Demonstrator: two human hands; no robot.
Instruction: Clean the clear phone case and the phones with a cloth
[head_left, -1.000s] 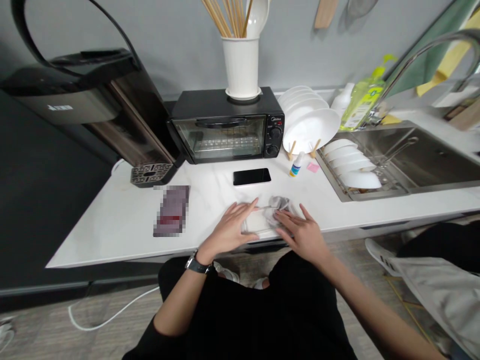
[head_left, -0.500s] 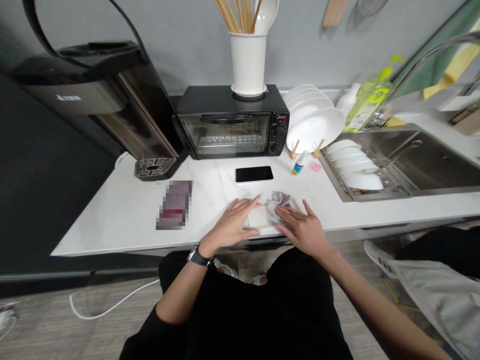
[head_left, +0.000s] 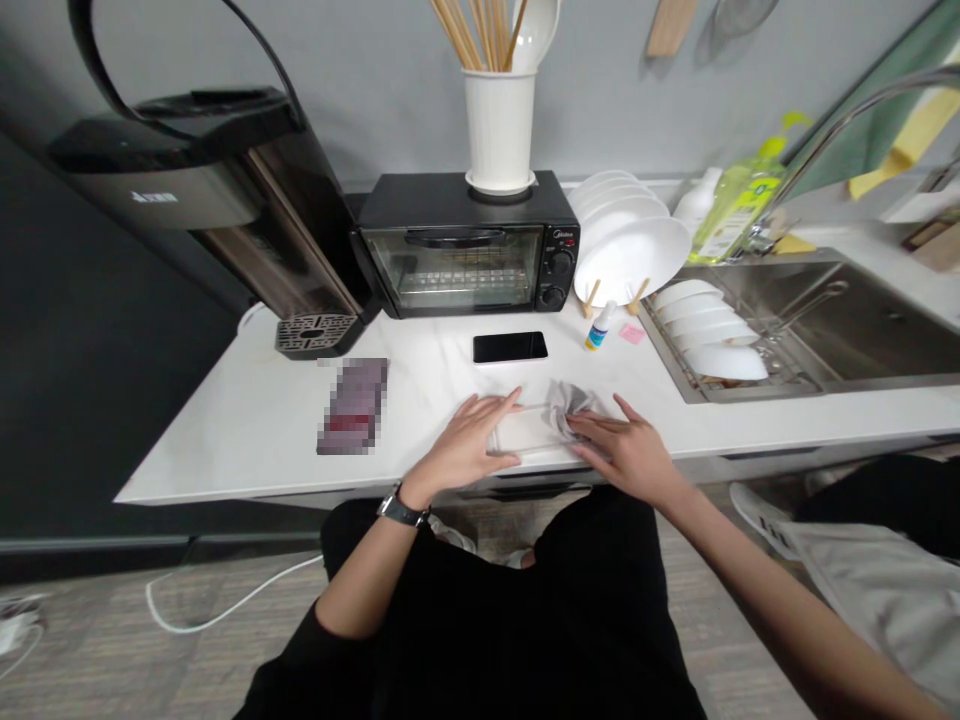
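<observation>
A clear phone case lies flat near the front edge of the white counter. My left hand rests on its left end with fingers stretched out, holding it down. My right hand presses a crumpled grey cloth onto the case's right end, fingers flat and together on the cloth. A watch sits on my left wrist.
A black phone lies behind the case, with a small dropper bottle and a pink note to its right. A blurred dark card lies left. Behind stand a toaster oven, utensil holder, plate rack, sink and water dispenser.
My right hand has slid the grey cloth to the right along the case, uncovering more of it. My left hand has stayed on the left end.
</observation>
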